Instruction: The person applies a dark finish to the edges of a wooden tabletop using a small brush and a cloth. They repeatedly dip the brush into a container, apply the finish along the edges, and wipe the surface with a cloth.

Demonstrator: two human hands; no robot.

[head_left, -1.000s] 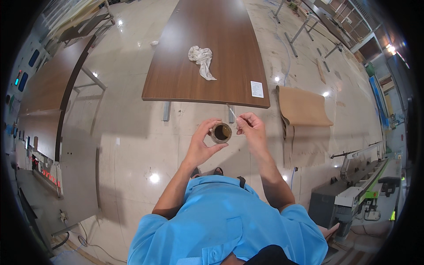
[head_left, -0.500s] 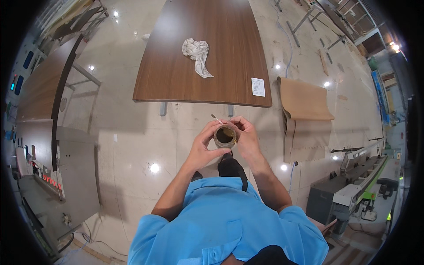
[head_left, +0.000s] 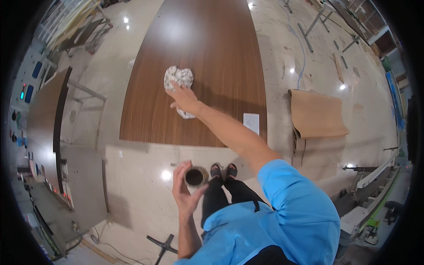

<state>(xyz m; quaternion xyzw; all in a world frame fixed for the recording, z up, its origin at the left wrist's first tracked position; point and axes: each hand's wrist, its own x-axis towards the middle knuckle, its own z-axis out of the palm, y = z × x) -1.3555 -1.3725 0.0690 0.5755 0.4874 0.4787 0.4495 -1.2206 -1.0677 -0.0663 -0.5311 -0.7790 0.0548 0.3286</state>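
Observation:
My left hand (head_left: 182, 189) is wrapped round a small open jar (head_left: 194, 177) with dark contents, held low in front of the near table edge. My right arm stretches across the near part of a brown wood-grain table (head_left: 221, 57). At its end, my right hand (head_left: 186, 100) has its fingers apart and rests over a crumpled white patterned cloth (head_left: 178, 77). The fingertips touch the cloth, and part of it sticks out under the palm. A printed white label (head_left: 251, 123) lies on the tabletop, right of my forearm.
A brown sheet (head_left: 318, 112) hangs folded over a support to the right. At the left stands another wood-topped table (head_left: 44, 119) beside a grey panel (head_left: 84, 185). A long machine (head_left: 371, 190) is at the lower right, and a black stand base (head_left: 162, 247) is near my left elbow.
My right hand has left the jar and reached forward to the cloth, which is now more bunched. My left hand has moved left and down with the jar. The small stick no longer shows.

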